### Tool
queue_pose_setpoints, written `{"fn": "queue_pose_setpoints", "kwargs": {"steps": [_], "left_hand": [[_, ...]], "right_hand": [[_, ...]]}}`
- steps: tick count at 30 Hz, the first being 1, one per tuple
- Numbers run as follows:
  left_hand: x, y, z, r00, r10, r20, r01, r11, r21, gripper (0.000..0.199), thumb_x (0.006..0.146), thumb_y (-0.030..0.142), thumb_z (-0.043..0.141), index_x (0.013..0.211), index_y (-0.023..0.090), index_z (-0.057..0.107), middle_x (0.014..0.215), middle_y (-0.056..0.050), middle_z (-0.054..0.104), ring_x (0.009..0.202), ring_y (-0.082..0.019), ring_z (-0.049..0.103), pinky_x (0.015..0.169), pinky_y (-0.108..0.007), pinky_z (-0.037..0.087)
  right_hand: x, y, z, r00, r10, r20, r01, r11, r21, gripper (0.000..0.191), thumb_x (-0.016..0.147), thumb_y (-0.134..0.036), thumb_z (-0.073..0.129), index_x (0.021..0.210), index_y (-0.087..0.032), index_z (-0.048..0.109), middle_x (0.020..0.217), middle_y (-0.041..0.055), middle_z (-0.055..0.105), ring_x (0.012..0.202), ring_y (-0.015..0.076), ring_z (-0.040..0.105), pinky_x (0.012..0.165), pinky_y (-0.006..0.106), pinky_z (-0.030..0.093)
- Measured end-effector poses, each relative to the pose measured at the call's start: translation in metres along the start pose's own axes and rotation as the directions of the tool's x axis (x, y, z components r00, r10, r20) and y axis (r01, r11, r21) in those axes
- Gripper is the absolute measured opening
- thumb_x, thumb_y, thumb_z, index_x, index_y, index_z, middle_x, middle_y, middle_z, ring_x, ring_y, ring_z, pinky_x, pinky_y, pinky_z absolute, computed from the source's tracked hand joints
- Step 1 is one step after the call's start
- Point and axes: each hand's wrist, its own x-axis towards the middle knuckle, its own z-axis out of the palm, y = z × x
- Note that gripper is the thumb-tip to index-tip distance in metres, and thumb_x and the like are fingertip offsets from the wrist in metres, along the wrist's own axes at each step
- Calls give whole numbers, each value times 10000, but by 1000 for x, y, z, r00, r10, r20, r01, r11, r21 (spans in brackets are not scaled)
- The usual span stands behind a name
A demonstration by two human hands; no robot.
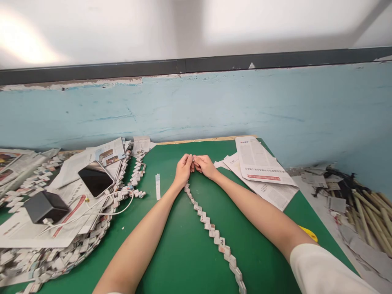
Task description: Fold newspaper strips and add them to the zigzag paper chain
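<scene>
A zigzag chain of folded newspaper (217,234) runs up the green table (171,253) from the bottom edge to my hands. My left hand (183,168) is closed round the chain's far end. Touching it at the fingertips, my right hand (204,166) is closed in a pinch; whatever it pinches is too small and hidden to name. A narrow paper strip (158,187) lies flat left of my left hand.
On the left lie a large coil of paper chain (76,253), newspapers, a phone (96,179), a black box (45,207) and a white cable (122,212). Newspapers (260,161) and a yellow-handled tool (308,233) are on the right. Bamboo poles (364,220) lie beyond the table.
</scene>
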Motion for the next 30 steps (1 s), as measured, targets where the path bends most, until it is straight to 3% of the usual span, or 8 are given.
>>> {"fn": "queue_pose_setpoints", "kwargs": {"steps": [11, 18, 24, 30], "left_hand": [[1, -3, -2, 1000, 21, -10, -21, 999, 30, 455, 976, 569, 604, 716, 212, 495, 576, 45, 482, 538, -109, 445, 548, -247, 368], [2, -4, -1, 999, 32, -37, -31, 999, 30, 456, 994, 544, 582, 697, 217, 466, 564, 47, 463, 527, -109, 434, 540, -251, 364], [1, -2, -1, 999, 23, -49, -22, 1000, 19, 469, 994, 565, 577, 698, 220, 462, 567, 44, 472, 531, -110, 443, 543, -249, 376], [1, -2, -1, 998, 29, -49, -27, 999, 35, 476, 994, 582, 572, 701, 220, 473, 564, 39, 492, 525, -113, 450, 540, -253, 373]], "right_hand": [[-1, -2, 2, 999, -53, -7, 52, 997, -57, 630, 994, -671, 546, 572, -223, 413, 483, -40, 420, 441, 104, 381, 468, 277, 318], [-2, -7, 1, 995, -91, 43, 97, 984, -152, 581, 1025, -626, 516, 649, -189, 582, 528, -28, 492, 488, 112, 410, 516, 269, 342], [-2, -1, 1, 996, -83, -30, 73, 967, -244, 612, 1034, -635, 485, 591, -213, 474, 510, -22, 484, 504, 123, 458, 526, 265, 346], [-1, -4, 3, 997, -80, -10, 78, 983, -169, 637, 1016, -662, 501, 566, -213, 463, 505, -23, 497, 494, 121, 477, 540, 265, 367]]}}
